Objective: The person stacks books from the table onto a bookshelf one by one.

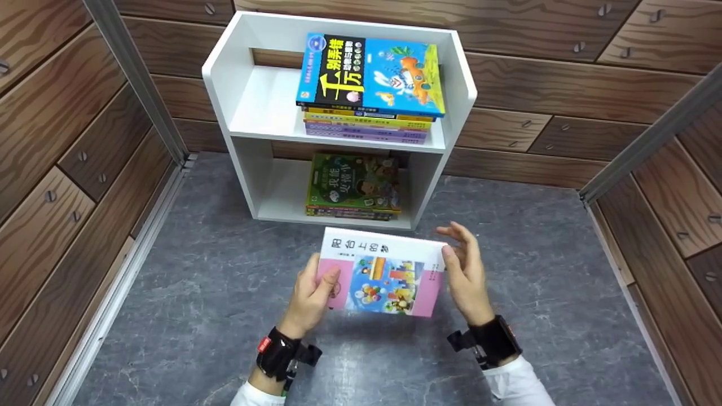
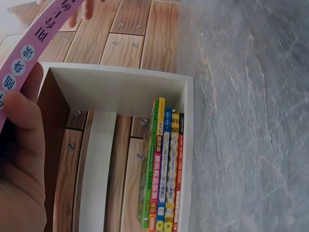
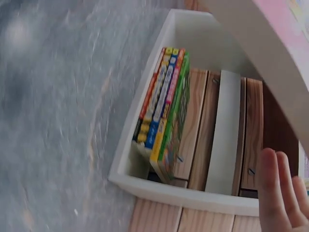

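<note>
A pink-and-white paperback book (image 1: 386, 282) with a colourful picture on its cover is held in front of the shelf, cover up and slightly tilted. My left hand (image 1: 309, 296) grips its left edge, thumb lying on the cover. In the left wrist view the book's pink spine (image 2: 28, 54) runs beside the thumb. At the book's right edge is my right hand (image 1: 467, 276), its thumb at the upper corner and its fingers loosely extended. The right wrist view shows these fingers (image 3: 271, 181) straight, below the book's pale page edge (image 3: 275, 53).
A small white two-tier shelf (image 1: 240, 175) stands on the grey floor (image 1: 186, 293) against wood-patterned panels. On its upper tier lies a stack of books (image 1: 369, 79) topped by a blue cover. The lower tier holds another stack (image 1: 355, 183) under a green cover, toward the right.
</note>
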Demonstrator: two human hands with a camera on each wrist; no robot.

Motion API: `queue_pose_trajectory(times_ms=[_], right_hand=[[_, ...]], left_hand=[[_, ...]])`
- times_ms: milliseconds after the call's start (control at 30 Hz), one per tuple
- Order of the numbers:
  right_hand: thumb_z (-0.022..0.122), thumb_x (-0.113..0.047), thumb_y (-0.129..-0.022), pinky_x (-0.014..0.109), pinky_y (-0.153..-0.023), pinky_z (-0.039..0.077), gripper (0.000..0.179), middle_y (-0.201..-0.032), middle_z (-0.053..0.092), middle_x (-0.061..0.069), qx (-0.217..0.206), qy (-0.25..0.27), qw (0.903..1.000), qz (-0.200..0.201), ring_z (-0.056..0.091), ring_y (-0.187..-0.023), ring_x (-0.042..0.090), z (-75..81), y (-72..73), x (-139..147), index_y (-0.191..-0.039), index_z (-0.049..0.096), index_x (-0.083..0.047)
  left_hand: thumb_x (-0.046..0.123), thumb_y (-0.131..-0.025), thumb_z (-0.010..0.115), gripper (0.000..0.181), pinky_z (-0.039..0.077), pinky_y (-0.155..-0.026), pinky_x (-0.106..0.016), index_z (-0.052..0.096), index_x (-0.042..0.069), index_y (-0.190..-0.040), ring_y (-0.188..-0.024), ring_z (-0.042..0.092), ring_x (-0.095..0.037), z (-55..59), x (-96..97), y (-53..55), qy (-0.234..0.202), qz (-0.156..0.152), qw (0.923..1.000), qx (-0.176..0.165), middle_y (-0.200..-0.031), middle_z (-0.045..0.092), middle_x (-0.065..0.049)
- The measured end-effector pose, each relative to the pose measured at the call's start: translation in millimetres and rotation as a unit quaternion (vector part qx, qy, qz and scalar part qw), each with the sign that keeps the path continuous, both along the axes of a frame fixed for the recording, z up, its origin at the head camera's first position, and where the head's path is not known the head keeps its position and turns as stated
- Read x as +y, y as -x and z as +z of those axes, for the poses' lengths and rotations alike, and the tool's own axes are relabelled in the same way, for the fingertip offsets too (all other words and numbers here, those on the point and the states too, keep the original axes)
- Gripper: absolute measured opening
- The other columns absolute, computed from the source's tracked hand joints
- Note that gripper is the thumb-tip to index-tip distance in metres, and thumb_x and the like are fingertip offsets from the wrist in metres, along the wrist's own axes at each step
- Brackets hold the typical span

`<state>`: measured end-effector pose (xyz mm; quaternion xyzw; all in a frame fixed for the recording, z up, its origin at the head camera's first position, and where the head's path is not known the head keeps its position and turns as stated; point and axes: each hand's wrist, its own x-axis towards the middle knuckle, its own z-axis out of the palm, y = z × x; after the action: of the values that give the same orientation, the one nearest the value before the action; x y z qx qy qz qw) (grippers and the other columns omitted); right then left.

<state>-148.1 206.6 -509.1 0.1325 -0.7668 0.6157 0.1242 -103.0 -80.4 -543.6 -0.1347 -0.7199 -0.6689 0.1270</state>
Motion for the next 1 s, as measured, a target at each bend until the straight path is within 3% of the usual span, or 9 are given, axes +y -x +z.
queue_pose_trajectory(times_ms=[200,333,600,700,767,867,967,1000], right_hand=[[0.041,-0.010,-0.112,0.025,-0.084,0.061,0.054,-0.146,0.049,0.022,-0.049,0.021,0.9986,-0.002,0.061,-0.113,0.005,-11.4,-11.6,-15.9,-0.163,0.026,0.000],[0.039,-0.010,-0.113,0.024,-0.092,0.059,0.057,-0.153,0.047,0.028,-0.064,0.025,0.9977,-0.001,0.058,-0.120,0.002,-19.7,-20.3,-27.2,-0.167,0.021,-0.003],[0.036,-0.007,-0.113,0.012,-0.111,0.045,0.061,-0.174,0.024,0.022,-0.068,0.068,0.9953,-0.011,0.044,-0.139,-0.009,-35.3,-32.2,-44.8,-0.169,0.013,-0.005],[0.037,-0.001,-0.111,0.009,-0.118,0.037,0.061,-0.176,0.020,0.022,-0.048,0.074,0.9960,-0.016,0.037,-0.145,-0.014,-40.1,-32.5,-46.9,-0.168,0.016,-0.002],[0.039,0.002,-0.110,0.008,-0.119,0.035,0.057,-0.173,0.026,0.025,-0.029,0.072,0.9967,-0.021,0.037,-0.145,-0.016,-43.3,-31.2,-47.1,-0.165,0.025,0.003],[0.041,0.003,-0.109,0.010,-0.113,0.044,0.049,-0.165,0.037,0.030,-0.022,0.075,0.9964,-0.032,0.048,-0.138,-0.013,-46.1,-29.4,-47.2,-0.157,0.038,0.009],[0.047,0.003,-0.107,0.010,-0.107,0.049,0.046,-0.161,0.043,0.031,-0.042,0.087,0.9946,-0.038,0.052,-0.131,-0.012,-46.4,-27.5,-47.8,-0.153,0.045,0.011],[0.051,0.003,-0.107,0.010,-0.106,0.049,0.048,-0.163,0.042,0.031,-0.054,0.091,0.9937,-0.036,0.052,-0.130,-0.012,-45.8,-27.5,-47.9,-0.154,0.044,0.010]], left_hand=[[0.006,-0.110,0.046,0.022,0.062,-0.056,-0.034,0.053,-0.010,-0.124,-0.070,0.068,-0.006,-1.9,0.8,-1.0,-0.052,0.030,0.9982,-0.008,-0.092,0.070,-0.032],[0.006,-0.110,0.043,0.025,0.063,-0.060,-0.034,0.049,-0.012,-0.127,-0.073,0.069,-0.007,-3.5,2.1,0.0,-0.075,0.044,0.9960,-0.020,-0.097,0.068,-0.034],[0.007,-0.110,0.044,0.024,0.061,-0.060,-0.030,0.047,-0.011,-0.126,-0.071,0.065,-0.007,-8.6,8.5,1.9,-0.096,0.072,0.9912,-0.056,-0.091,0.065,-0.025],[0.010,-0.112,0.043,0.027,0.058,-0.060,-0.028,0.043,-0.009,-0.131,-0.074,0.062,-0.009,-9.2,9.8,2.7,-0.095,0.078,0.9900,-0.070,-0.095,0.061,-0.020],[0.011,-0.112,0.041,0.030,0.057,-0.062,-0.026,0.037,-0.006,-0.137,-0.077,0.062,-0.009,-8.8,9.8,3.7,-0.094,0.082,0.9890,-0.080,-0.103,0.061,-0.021],[0.010,-0.112,0.039,0.040,0.057,-0.071,-0.023,0.024,-0.002,-0.147,-0.087,0.061,-0.007,-7.9,9.3,5.9,-0.105,0.082,0.9868,-0.092,-0.122,0.057,-0.028],[0.008,-0.111,0.041,0.048,0.056,-0.083,-0.021,0.016,-0.001,-0.151,-0.098,0.062,-0.004,-7.0,8.2,8.0,-0.110,0.078,0.9868,-0.090,-0.134,0.053,-0.031],[0.008,-0.111,0.043,0.051,0.056,-0.081,-0.020,0.016,-0.002,-0.152,-0.097,0.062,-0.007,-6.6,7.3,8.8,-0.105,0.077,0.9873,-0.090,-0.136,0.053,-0.031]])
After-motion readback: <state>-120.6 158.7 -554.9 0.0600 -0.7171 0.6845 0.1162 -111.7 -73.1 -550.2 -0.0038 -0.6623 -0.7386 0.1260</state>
